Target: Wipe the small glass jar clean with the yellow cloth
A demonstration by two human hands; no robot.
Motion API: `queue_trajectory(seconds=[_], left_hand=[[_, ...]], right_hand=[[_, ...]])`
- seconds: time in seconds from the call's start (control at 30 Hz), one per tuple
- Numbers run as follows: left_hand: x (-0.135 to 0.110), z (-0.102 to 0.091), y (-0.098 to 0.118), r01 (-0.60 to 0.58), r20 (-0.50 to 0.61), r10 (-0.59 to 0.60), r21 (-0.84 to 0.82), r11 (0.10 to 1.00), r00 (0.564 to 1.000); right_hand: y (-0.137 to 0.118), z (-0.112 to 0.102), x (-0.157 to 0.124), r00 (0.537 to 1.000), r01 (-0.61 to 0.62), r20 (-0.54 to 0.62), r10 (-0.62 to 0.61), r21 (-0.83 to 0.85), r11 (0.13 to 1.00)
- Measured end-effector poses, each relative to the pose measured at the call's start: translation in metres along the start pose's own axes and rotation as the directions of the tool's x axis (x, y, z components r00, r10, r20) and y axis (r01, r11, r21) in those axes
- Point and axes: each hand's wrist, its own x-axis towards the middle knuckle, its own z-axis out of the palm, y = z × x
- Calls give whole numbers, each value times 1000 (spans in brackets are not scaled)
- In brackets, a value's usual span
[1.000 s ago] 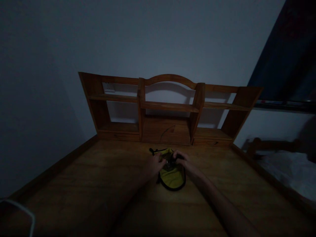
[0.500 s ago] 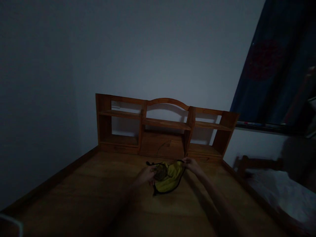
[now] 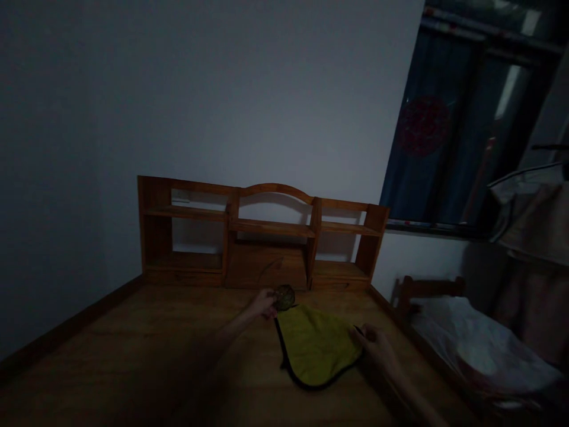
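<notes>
Yellow cloth [image 3: 317, 344] edged in dark trim lies spread over a pale wooden surface [image 3: 213, 379] in a dimly lit room, held between a person's two bare hands. At its upper left corner, the left hand [image 3: 265, 303] is closed on a dark, round object [image 3: 285, 297], fingers gripping its left side; the gloom hides what the object is made of, and whether it touches the fabric cannot be told. Across the cloth, the right hand [image 3: 374, 340] pinches the right edge, thumb and fingers drawn together on the dark trim. The two hands are well apart, with the yellow panel stretching between them and its rounded lower edge toward the wearer. Beyond them, along the far end of the surface, stands a wooden shelf unit [image 3: 267, 267] with an arched top rail at its centre, set before a plain wall [image 3: 249, 89]. To the right, a round red decoration [image 3: 424, 126] shows against a dark blue window [image 3: 448, 65], pale clothes [image 3: 540, 219] hang at the edge of view, and whitish sheeting [image 3: 471, 338] lies below a wooden rail [image 3: 433, 287].
</notes>
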Motion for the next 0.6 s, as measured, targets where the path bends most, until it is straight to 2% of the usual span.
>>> queue_trajectory(seconds=[0.2, 0.33, 0.47, 0.6], left_hand=[[38, 87, 48, 32, 25, -36, 127, 991, 999], [53, 132, 63, 9, 37, -17, 218, 976, 999], [64, 156, 67, -6, 26, -2, 309, 951, 1000], [67, 162, 66, -15, 16, 10, 381, 924, 1000]], right_hand=[[27, -53, -26, 984, 16, -170, -46, -172, 985], [41, -75, -45, 985, -4, -168, -34, -221, 975], [43, -84, -56, 994, -44, -105, 24, -192, 980], [34, -87, -48, 993, -120, 0, 122, -156, 980]])
